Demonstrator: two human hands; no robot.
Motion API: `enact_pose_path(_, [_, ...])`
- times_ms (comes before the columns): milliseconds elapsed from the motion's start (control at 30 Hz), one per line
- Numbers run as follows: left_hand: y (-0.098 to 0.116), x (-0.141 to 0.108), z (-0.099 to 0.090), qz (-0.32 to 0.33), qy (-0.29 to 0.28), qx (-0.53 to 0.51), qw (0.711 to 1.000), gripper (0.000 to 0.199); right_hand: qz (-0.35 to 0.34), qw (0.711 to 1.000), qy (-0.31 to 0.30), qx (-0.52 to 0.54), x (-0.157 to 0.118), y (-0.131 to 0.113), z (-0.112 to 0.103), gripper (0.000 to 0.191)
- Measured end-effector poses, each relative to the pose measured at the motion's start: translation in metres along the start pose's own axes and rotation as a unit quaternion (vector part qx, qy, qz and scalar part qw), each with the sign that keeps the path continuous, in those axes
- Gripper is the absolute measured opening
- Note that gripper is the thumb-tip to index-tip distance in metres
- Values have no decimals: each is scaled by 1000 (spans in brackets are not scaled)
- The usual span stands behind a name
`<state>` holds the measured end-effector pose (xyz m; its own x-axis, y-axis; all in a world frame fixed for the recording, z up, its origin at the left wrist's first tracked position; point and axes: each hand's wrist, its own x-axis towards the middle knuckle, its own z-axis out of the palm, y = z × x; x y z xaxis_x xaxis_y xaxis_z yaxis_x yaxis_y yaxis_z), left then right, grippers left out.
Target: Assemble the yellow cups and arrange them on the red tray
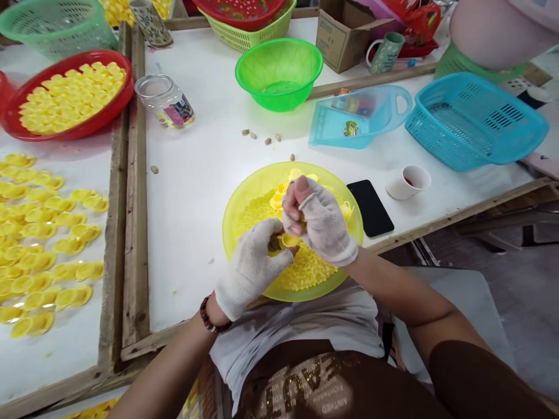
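My left hand point(257, 259), in a white glove with bare fingertips, is closed around the edge of a small round yellow plastic piece point(290, 240). Just above and right of it, my right hand point(321, 218), gloved the same way, has its fingers curled in and the thumb pressed on them; whatever it pinches is hidden. Both hands are over a translucent yellow basin point(233, 233). Many small yellow pellet-like parts point(305, 270) lie in the basin, with larger yellow round pieces point(276, 201) at its far side.
Right of the basin lie a black phone point(371, 208) and a paper cup point(406, 183). Behind are a green bowl point(279, 75), a blue scoop point(349, 125), a blue basket point(463, 139) and a clear jar point(163, 102). A wooden rail point(135, 233) divides off rows of yellow pieces point(39, 256).
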<state>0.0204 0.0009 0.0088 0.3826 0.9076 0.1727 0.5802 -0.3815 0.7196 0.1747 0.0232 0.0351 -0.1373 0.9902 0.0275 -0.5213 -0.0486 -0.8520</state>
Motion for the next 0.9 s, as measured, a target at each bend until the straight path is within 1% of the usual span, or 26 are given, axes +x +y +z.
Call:
enact_pose_path(100, [2, -1, 5, -2, 13, 1, 1000, 16, -34, 999, -2, -22, 0, 8, 3, 49])
enact_pose_path(200, [2, -1, 4, -1, 15, -11, 1000, 17, -47, 998, 1, -29, 0, 10, 1, 49])
enact_pose_path(367, [2, -2, 1, -2, 11, -24, 1000, 18, -34, 999, 12, -6, 2, 6, 0, 49])
enact_pose_path(567, [1, -3, 3, -3, 13, -13, 1000, 17, -45, 999, -11, -13, 2, 10, 0, 47])
enact_pose_path(700, [0, -7, 2, -1, 8, -15, 1000, 22, -16, 1000, 6, -12, -1, 3, -4, 45])
enact_pose_path(767, [-1, -9, -1, 23, 24, 4, 999, 22, -10, 1000, 19, -13, -3, -1, -7, 46])
enact_pose_path(833, [-2, -11, -3, 58, 63, 38, 996, 19, -15, 999, 23, -24, -5, -5, -11, 45])
enact_pose_path(900, [-3, -11, -5, 77, 85, 49, 992, 18, -20, 998, 26, -45, -7, -6, -16, 45])
